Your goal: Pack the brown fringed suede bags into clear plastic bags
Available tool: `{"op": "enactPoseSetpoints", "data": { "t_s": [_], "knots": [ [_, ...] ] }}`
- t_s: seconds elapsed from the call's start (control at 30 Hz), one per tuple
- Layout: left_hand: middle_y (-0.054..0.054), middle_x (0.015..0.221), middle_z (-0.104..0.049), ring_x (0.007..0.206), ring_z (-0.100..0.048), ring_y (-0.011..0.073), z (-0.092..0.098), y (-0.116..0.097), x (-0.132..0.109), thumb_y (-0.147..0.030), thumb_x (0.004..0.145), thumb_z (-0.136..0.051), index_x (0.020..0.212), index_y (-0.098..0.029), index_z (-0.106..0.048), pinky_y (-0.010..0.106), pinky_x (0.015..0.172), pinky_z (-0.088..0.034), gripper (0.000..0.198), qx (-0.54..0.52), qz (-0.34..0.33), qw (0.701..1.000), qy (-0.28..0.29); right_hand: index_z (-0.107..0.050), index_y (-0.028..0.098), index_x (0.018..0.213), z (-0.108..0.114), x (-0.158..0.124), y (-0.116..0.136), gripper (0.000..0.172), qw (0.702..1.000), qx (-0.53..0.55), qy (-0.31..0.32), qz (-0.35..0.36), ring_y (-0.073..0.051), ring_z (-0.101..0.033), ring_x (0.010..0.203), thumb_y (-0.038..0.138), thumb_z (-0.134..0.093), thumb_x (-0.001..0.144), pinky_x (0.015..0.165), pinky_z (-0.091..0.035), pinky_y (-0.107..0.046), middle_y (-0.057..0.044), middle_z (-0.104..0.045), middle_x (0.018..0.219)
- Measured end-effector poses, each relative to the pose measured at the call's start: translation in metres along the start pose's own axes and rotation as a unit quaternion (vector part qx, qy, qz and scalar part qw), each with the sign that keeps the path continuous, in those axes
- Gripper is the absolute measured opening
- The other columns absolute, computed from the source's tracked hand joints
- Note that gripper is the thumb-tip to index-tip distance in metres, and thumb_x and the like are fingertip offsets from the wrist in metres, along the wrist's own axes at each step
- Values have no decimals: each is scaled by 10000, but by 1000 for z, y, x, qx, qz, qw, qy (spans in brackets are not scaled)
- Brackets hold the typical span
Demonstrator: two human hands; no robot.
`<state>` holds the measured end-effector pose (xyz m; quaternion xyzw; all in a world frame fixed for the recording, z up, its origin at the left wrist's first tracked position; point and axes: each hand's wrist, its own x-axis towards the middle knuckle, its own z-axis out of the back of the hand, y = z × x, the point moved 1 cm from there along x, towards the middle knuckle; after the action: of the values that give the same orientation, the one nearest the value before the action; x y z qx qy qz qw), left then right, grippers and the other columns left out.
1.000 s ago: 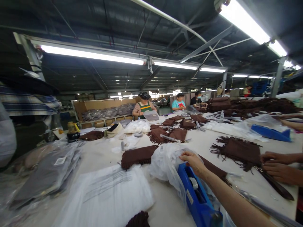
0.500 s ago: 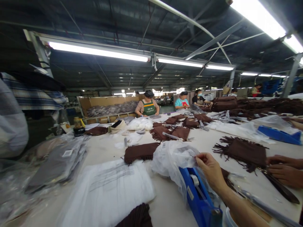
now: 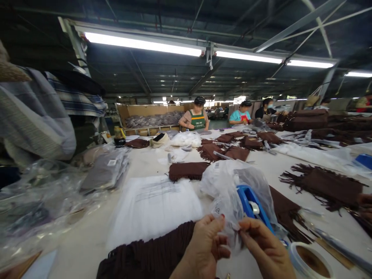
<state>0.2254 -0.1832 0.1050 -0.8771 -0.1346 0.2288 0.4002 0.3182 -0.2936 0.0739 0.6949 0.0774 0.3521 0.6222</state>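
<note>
A clear plastic bag (image 3: 222,186) lies crumpled in front of me, its near edge drawn toward my body. My left hand (image 3: 200,246) pinches that edge between thumb and fingers. Close by on the right, the fingertips of my right hand (image 3: 263,246) grip the same edge. Behind the bag stands a blue tape dispenser (image 3: 252,205) with a white roll, partly covered by the film. A dark brown fringed fabric piece (image 3: 148,252) lies beneath my left forearm. Left of the bag is a stack of white plastic bags (image 3: 157,205) with printed lines.
A folded brown piece (image 3: 187,170) lies beyond the bag. At right are a tape roll (image 3: 310,259), fringed brown pieces (image 3: 325,186) and a co-worker's hand (image 3: 364,211). Bagged grey items (image 3: 101,170) lie left. A person in a green apron (image 3: 197,120) works across the table.
My right hand has drawn the plastic bag's edge toward me. My left hand has come into view and taken hold of it. The view has shifted left, and more brown fringe shows in front.
</note>
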Motion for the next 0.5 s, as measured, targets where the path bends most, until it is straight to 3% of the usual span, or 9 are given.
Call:
{"op": "enactPoseSetpoints", "data": {
  "t_s": [0.13, 0.33, 0.4, 0.5],
  "knots": [
    [-11, 549, -521, 444, -430, 60, 3, 8, 24, -388, 455, -709, 644, -120, -557, 182, 404, -270, 361, 27, -64, 994, -81, -644, 243, 854, -1, 0, 5, 205, 999, -21, -24, -31, -139, -602, 718, 410, -659, 735, 645, -498, -201, -6, -642, 773],
    [-8, 478, -536, 417, -426, 75, 30, 4, 32, -421, 493, -672, 552, -152, -544, 193, 416, -253, 305, 87, -116, 982, -118, -604, 215, 909, 48, 36, 2, 345, 986, -114, -104, -61, -143, -551, 551, 512, -583, 735, 496, -465, -240, 1, -616, 675],
    [-8, 418, -514, 391, -394, 76, 32, 6, 30, -438, 541, -665, 523, -160, -532, 200, 421, -264, 309, 130, -158, 975, -88, -608, 205, 919, 63, 59, -2, 326, 959, -255, -121, -1, -165, -574, 566, 469, -466, 793, 541, -497, -286, -18, -627, 684],
    [19, 517, -582, 403, -434, 89, 29, 13, 27, -408, 611, -654, 541, -165, -543, 214, 426, -301, 276, 179, -200, 963, -16, -624, 168, 916, 64, 105, -17, 323, 890, -428, -123, 101, -228, -631, 817, 315, -352, 821, 774, -510, -385, -102, -662, 894]
  ]
}}
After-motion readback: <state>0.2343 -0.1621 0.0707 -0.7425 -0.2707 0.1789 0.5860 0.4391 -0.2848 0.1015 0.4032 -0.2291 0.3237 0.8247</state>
